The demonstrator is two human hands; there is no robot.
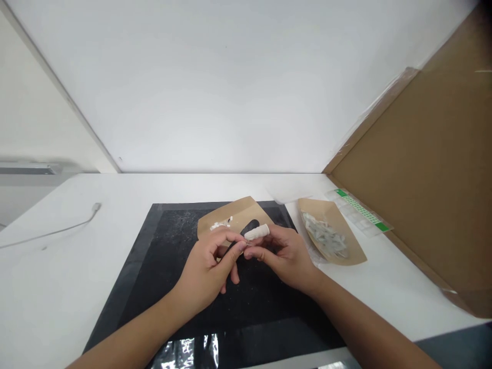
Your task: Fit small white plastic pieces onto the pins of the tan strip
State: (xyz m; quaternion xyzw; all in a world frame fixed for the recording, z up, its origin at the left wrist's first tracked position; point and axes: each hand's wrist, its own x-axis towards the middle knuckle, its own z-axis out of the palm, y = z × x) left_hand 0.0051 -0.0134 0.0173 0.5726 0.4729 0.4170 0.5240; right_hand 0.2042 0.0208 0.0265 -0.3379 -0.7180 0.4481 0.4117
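My left hand (209, 264) and my right hand (286, 253) meet above the black mat (172, 277), both closed in a pinch. Their fingertips come together around something tiny, too small to make out. A white finger cot (257, 232) covers one finger of my right hand. Just behind the fingertips a slim black object (251, 226) with a rounded end shows, partly hidden by my left hand; I cannot tell which hand bears it. Beyond the hands lies a brown paper sheet (246, 207) with small white pieces (221, 224) on it.
On the right, a brown paper tray or bag (357, 252) holds a heap of clear and whitish pieces (326, 237). Near the cardboard panel (426, 169) lies a clear plastic sleeve with a green strip (361, 210). A white cable (77, 225) crosses the white table (57, 287) at left.
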